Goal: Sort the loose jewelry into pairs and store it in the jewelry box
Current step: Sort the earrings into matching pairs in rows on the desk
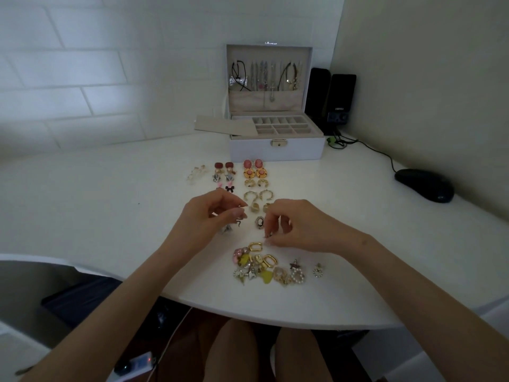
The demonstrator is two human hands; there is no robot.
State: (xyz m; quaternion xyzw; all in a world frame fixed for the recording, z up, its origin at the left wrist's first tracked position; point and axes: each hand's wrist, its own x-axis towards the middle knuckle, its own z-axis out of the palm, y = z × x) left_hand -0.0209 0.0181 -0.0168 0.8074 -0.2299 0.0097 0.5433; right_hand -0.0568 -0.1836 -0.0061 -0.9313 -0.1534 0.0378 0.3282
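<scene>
By the pile (259, 267) near the table (110, 216) edge, left fingers (234, 215) pinch one piece (242, 206), right fingers (272, 230) another.

- The left forearm (132, 285) is reaching in from the lower left, bare, with the wrist lifted.
- The left hand (214, 216) is pinching a small silvery piece (241, 207) between thumb and forefinger, the other fingers curling loosely.
- The right forearm (399, 274) is reaching in from the lower right.
- The right hand (300, 227) is arching palm-down, its fingertips (268, 232) bunching together and pointing downward; whether they are gripping anything is too small to tell.
</scene>
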